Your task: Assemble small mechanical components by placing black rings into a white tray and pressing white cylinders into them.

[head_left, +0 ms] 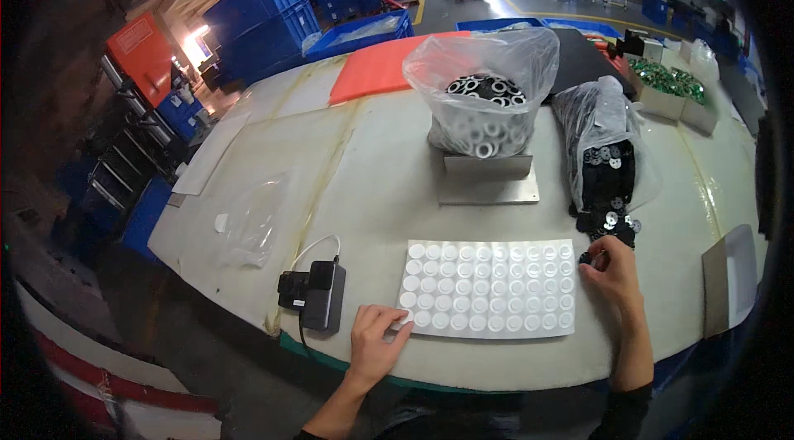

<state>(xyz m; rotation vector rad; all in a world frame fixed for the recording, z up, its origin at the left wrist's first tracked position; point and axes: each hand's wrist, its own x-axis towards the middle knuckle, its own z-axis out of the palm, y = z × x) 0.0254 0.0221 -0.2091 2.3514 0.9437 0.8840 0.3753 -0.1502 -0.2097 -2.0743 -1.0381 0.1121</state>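
Here's the white sheet (529,334), flat on the table with its rows of round white stickers (466,287) facing up. At its lower-left corner, the left hand (374,345) has thumb and fingers narrow, perhaps steadying that edge; whether they grip a sticker, I can't tell. Just off its right edge, the right hand (616,273) pinches a small dark disc (585,259), fingertips likely because it's so thin. Loose black discs (608,225) spill beyond the sheet's upper-right corner, apparently for easy reach. Behind the sheet, a metal stand (488,192) seemingly props an open clear bag (426,80).
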